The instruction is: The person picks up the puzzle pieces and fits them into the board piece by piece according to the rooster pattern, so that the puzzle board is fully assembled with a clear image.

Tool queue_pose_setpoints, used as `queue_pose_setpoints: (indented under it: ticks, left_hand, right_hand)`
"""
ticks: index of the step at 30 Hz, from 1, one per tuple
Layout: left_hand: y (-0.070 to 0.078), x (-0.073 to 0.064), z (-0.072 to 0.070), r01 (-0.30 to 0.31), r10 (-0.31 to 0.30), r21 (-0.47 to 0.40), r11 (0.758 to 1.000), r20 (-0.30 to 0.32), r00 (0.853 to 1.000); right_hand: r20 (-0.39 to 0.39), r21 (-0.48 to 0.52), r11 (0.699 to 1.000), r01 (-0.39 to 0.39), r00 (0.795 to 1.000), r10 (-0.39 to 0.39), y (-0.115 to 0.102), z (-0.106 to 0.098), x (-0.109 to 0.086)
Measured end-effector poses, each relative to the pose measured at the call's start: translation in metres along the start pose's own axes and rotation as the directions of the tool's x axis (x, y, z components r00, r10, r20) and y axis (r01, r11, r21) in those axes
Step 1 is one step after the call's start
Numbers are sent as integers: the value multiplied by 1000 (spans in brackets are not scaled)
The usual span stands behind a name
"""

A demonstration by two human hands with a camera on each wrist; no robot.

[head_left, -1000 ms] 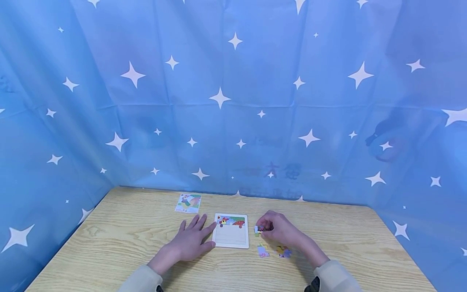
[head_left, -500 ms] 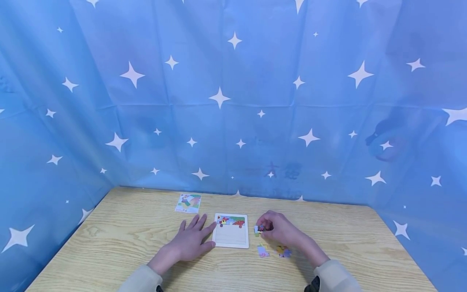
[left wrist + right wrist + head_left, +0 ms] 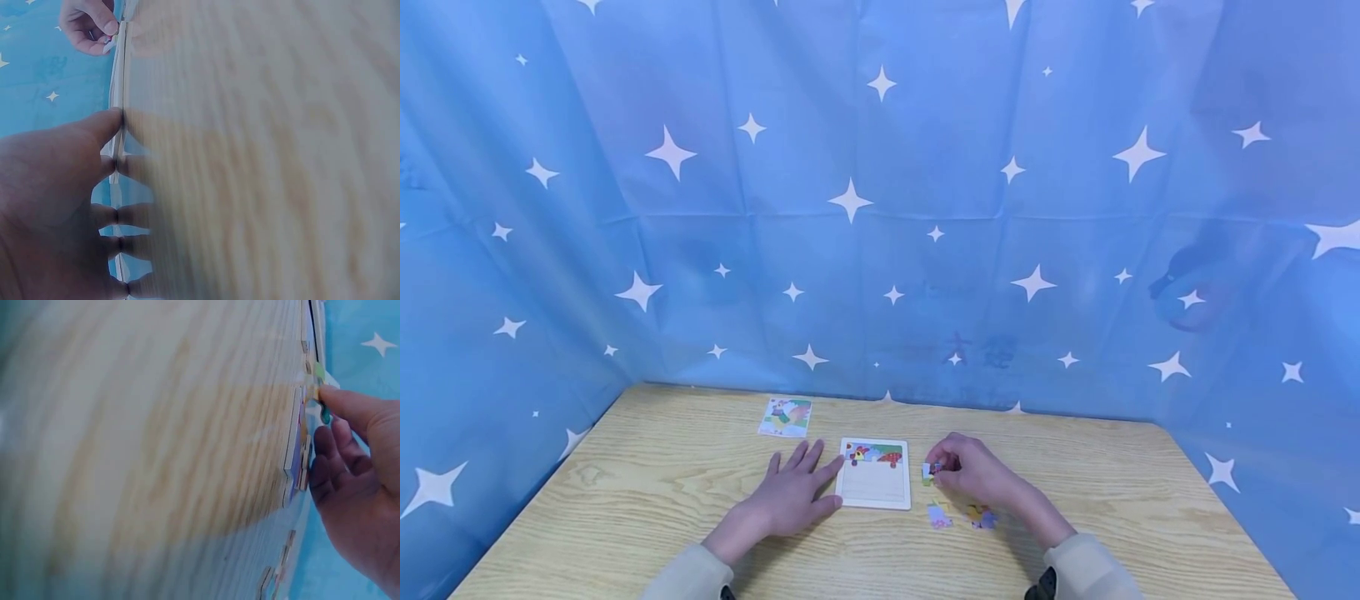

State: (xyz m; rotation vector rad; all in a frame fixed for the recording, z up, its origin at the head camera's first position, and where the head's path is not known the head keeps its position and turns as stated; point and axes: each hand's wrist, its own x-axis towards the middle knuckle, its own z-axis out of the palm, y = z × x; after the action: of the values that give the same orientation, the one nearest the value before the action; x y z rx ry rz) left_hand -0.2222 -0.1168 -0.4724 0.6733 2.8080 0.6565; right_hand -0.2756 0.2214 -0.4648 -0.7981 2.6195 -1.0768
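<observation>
In the head view, a white-framed puzzle board [image 3: 874,493] lies mid-table, with a strip of colourful pieces along its top and a pale bare lower part. My left hand [image 3: 790,500] rests on the table with fingers spread, thumb and index finger touching the board's left edge. Right of the board, my right hand [image 3: 972,472] pinches a small puzzle piece [image 3: 928,473] between thumb and fingers. The right wrist view shows the thumb against this piece [image 3: 325,412]; its face is mostly hidden. Nearer the person lie loose puzzle pieces, one lilac [image 3: 940,516] and some yellow-purple [image 3: 981,517].
A square picture card [image 3: 786,417] lies at the back of the wooden table [image 3: 1120,500], behind the left hand. A blue curtain with white stars [image 3: 880,250] hangs along the table's back and sides. More flat pieces [image 3: 265,582] show low in the right wrist view.
The right hand keeps its hold on the puzzle piece, which tilts slightly. The left hand and the board stay in place.
</observation>
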Motion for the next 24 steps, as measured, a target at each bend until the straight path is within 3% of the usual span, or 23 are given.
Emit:
queue_pose_setpoints:
  ticks: [11,24]
  left_hand:
    - [2,-1,-3,-8,8,1,1000,6,1000]
    - [5,-4,-7,-3,3,-8,1000,4,1000]
  right_hand:
    - [-9,52,998,-24,1000,24,-4,1,0]
    - [-54,35,999,-40,998,42,-13,2,6]
